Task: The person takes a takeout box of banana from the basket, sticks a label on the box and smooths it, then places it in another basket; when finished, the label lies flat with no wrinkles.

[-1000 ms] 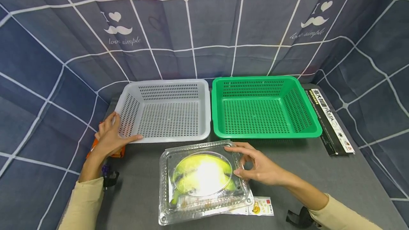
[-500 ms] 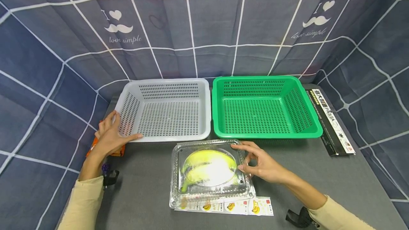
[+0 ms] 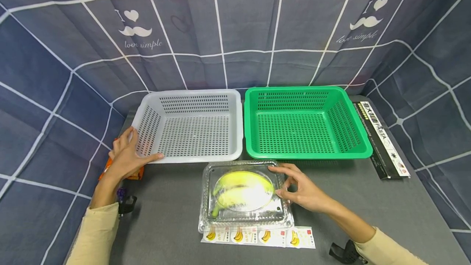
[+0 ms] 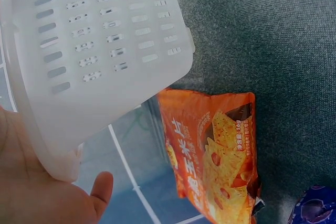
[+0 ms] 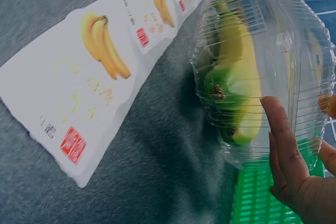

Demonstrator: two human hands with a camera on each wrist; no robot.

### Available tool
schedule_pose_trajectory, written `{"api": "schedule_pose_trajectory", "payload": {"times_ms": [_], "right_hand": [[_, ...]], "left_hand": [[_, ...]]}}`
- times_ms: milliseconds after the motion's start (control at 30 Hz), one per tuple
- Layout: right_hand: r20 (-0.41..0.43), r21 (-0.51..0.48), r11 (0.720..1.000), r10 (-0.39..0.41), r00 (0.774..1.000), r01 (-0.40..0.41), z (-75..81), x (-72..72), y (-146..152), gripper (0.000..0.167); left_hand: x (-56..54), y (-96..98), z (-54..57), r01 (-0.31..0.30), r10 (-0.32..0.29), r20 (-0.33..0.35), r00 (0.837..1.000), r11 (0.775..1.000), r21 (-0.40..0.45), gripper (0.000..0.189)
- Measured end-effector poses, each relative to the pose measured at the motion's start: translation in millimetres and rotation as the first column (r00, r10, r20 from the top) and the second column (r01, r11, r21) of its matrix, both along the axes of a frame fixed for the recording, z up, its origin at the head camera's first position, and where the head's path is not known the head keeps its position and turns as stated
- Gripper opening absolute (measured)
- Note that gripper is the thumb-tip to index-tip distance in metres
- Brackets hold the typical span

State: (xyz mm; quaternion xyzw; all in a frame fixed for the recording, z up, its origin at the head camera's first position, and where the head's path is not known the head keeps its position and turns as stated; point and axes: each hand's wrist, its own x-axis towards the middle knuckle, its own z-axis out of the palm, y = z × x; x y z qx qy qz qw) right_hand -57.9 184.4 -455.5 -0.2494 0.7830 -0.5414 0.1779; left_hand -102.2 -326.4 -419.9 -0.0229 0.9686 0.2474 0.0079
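In the head view my right hand (image 3: 303, 189) holds a clear plastic clamshell box (image 3: 282, 207) by its right edge, with index finger and thumb apart on the lid. Yellow-green bananas (image 5: 247, 77) lie inside the box, seen through its ribbed wall in the right wrist view. A strip of white stickers with banana pictures (image 3: 254, 238) lies just in front of the box. My left hand (image 3: 126, 158) rests at the front left corner of the grey basket (image 3: 195, 160), thumb along the front rim and fingers over the left side.
A green basket (image 3: 309, 156) stands right of the grey one. Beyond it lies a black and white pasta box (image 3: 382, 140). An orange chip bag (image 4: 210, 156) and a purple wrapped item (image 4: 315, 205) lie by my left hand. A checked curtain (image 3: 246, 23) hangs behind.
My right hand has moved the clamshell box right and away from me, uncovering more of the sticker strip, and the box now sits straighter. My left hand stays at the basket corner.
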Motion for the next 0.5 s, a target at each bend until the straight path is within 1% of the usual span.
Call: {"api": "schedule_pose_trajectory", "payload": {"times_ms": [100, 267, 500], "right_hand": [[-0.020, 0.012, 1.000, -0.018, 1.000, 0.018, -2.6, 0.6, 0.6, 0.061], [-0.020, 0.016, 0.999, -0.038, 0.999, 0.038, -4.1, 0.6, 1.1, 0.061], [0.012, -0.006, 0.999, -0.038, 0.999, 0.038, -5.5, 1.1, 1.5, 0.063]], "left_hand": [[-0.4, -0.3, -0.5, -0.002, 0.002, 0.001, 1.000, 1.000, -0.002, 0.126], [-2.1, -1.3, -1.8, -0.001, 0.001, 0.004, 1.000, 1.000, -0.001, 0.126], [-1.6, -2.3, -3.3, 0.000, 0.000, 0.007, 1.000, 1.000, 0.002, 0.125]]}}
